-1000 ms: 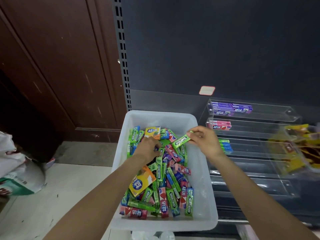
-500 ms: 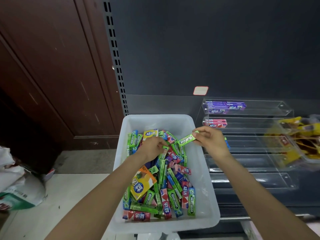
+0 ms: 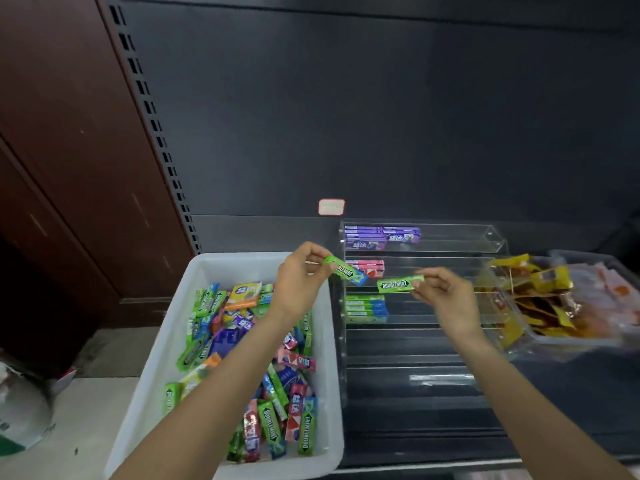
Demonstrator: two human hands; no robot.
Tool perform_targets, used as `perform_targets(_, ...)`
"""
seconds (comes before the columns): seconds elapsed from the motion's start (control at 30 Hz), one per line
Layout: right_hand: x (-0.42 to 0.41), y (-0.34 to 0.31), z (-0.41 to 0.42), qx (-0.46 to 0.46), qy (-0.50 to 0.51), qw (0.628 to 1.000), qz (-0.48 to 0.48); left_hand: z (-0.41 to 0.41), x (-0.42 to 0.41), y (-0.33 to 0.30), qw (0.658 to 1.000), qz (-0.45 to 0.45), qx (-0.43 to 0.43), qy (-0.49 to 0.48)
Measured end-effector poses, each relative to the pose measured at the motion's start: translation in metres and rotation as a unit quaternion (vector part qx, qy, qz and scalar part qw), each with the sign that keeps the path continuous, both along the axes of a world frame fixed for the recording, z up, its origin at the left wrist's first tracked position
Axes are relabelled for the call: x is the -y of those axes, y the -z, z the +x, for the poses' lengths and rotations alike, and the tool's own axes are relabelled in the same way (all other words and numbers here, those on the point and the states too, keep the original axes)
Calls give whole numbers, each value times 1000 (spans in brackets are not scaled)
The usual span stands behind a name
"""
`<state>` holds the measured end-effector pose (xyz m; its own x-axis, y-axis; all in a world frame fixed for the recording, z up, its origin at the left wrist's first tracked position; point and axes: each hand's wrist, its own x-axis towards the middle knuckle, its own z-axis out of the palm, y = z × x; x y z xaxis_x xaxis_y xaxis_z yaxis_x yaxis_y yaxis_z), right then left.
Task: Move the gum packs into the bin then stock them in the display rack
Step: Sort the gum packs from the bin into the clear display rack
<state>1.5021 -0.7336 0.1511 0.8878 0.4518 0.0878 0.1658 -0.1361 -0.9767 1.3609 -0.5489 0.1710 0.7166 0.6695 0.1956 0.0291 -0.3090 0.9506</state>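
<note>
The clear rack [image 3: 491, 237] is proving hard to read: its walls are showing mostly as glints, and the lower tiers are blurring into the dark shelf [image 3: 415, 427] beneath. The bag [image 3: 20, 407] at the left edge is being cut off by the frame, and the snack tray [image 3: 561, 341] on the right is smeared, its yellow packets not legible. Both forearms are covering part of what lies below them; the left one is hiding a strip of the packs in the bin [image 3: 221, 265].

The left hand [image 3: 298, 282] is hovering over the bin's far right corner, thumb and curled fingers pinching one end of a green pack [image 3: 344, 270], which is tilting down to the right with a blue end. The right hand [image 3: 443, 296] is holding a second green pack [image 3: 398, 284] by its right end in front of the rack's middle tiers, fingertips pinching it, the pack lying nearly level with "DOUBLEMINT" facing up. The two packs are sitting near each other, apart.

The white bin is holding a loose heap [image 3: 242, 341] of green, blue, pink, purple and orange packs. In the rack, purple packs [image 3: 381, 235] are filling the top tier's left end, pink packs [image 3: 367, 268] the next, and green-blue packs [image 3: 365, 308] the third.
</note>
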Motion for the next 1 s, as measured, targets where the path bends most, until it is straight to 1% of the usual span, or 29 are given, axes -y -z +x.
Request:
perform_targets(0.13,26,10,34,53,-1,995,-82,23,25,0,1000,-4,-9,-27)
perform_targets(0.33,28,35,59,126,-41,982,-136,45,47,4,997,-11,-18,-79)
perform_targets(0.5,25,49,59,197,-37,959,-200,49,56,11,995,-22,-29,-93)
perform_targets(0.63,22,51,55,194,-11,958,-213,52,60,10,995,-17,-40,-95)
perform_targets(0.77,22,49,52,190,6,948,-255,53,64,7,996,-23,-41,-78)
perform_targets(0.83,25,48,50,188,-14,945,-267,53,64,8,997,-27,-38,-69)
perform_targets(1.0,30,44,54,192,-112,921,-320,54,69,13,997,-19,-49,-58)
